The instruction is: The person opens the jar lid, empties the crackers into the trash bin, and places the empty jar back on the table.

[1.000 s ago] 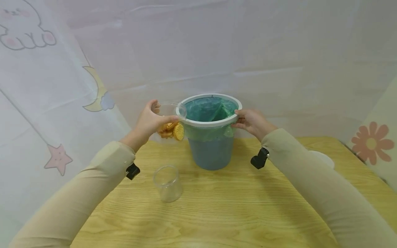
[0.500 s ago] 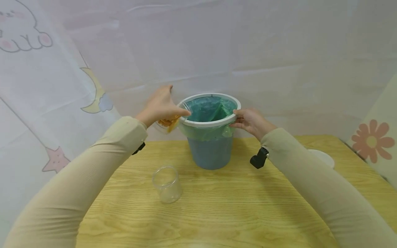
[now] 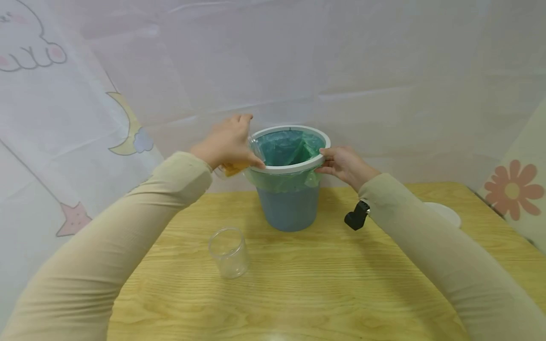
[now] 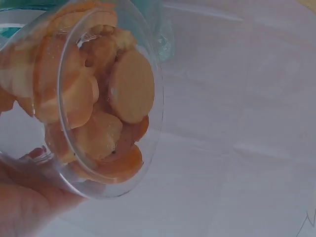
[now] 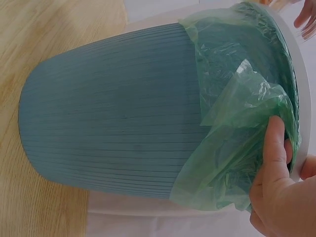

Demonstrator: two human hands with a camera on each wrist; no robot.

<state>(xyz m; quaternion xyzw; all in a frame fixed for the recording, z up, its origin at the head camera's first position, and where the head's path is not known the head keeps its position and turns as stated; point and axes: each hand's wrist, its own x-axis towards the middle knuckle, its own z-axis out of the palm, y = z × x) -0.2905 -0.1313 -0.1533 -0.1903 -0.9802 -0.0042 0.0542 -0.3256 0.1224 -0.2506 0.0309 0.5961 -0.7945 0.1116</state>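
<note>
My left hand (image 3: 228, 142) grips a clear plastic tub (image 3: 257, 150) tipped on its side, its mouth at the left of the bin's rim. Round and scalloped yellow-orange biscuits (image 4: 131, 86) are still inside the tub, as the left wrist view shows. With thumb and fingers my right hand (image 3: 346, 166) pinches the white rim (image 3: 294, 169) of the blue bin (image 3: 287, 208) on its right side. A thin green bag (image 5: 232, 168) lines the bin and folds over its outside, under the right fingers.
A second clear tub (image 3: 232, 258) stands upright on the wooden table (image 3: 298, 284), in front and left of the bin. Behind the right forearm lies a white round thing (image 3: 445, 214), partly hidden. A printed cloth (image 3: 362, 61) hangs right behind the bin.
My left hand has turned over and moved right, tipping the tub from nearly upright onto its side towards the bin. The right hand keeps its hold on the rim.
</note>
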